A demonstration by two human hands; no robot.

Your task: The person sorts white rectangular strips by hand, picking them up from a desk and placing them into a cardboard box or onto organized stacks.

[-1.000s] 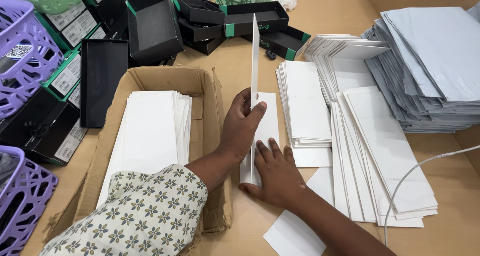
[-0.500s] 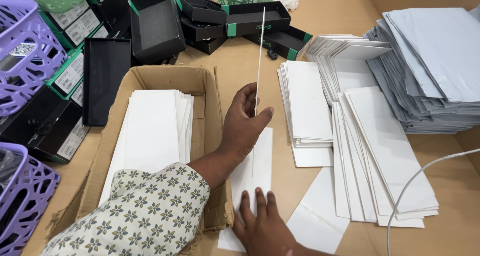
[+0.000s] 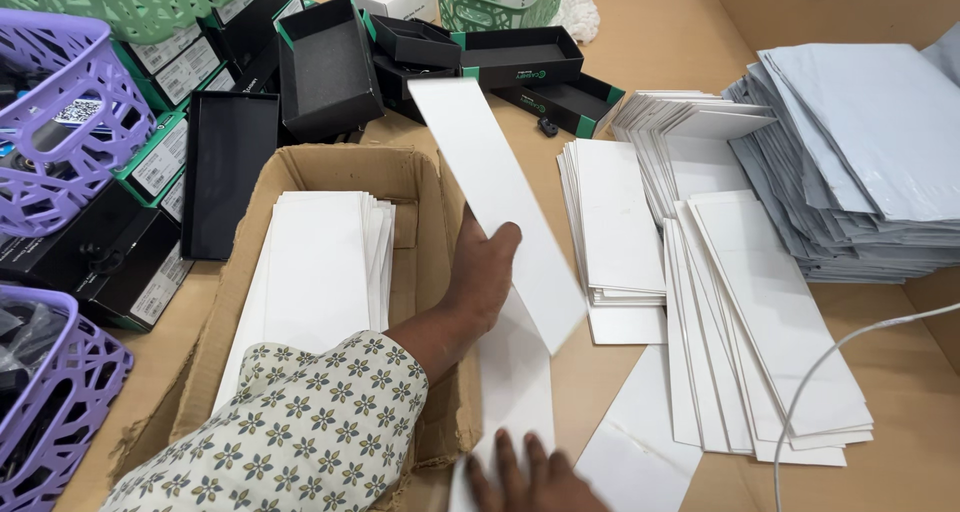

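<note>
Fingers of the right hand [image 3: 530, 472] lie spread flat at six o'clock, pressing the near end of a white sheet [image 3: 515, 392] against the tabletop [image 3: 650, 32]; the palm is cut off by the frame edge. Just beyond, the left hand [image 3: 485, 277], its arm in a flower-patterned sleeve [image 3: 290, 432], grips a long white card strip [image 3: 500, 197] between thumb and fingers, the strip lifted clear and tilted, its far end pointing toward eleven o'clock. At nine o'clock an open cardboard box [image 3: 420, 182] holds a stack of like white cards [image 3: 320, 262]. At three o'clock more white strips [image 3: 760, 312] lie fanned in loose piles, with a white cable [image 3: 850, 337] curving over the corner. Farther off, grey mailer bags [image 3: 870, 142] are heaped at two o'clock, black boxes with green trim [image 3: 330, 67] crowd twelve o'clock, and purple baskets [image 3: 60, 122] stand at ten. By the look of it, one strip is being carried between piles; placing it would call for squaring its edges with a stack.
</note>
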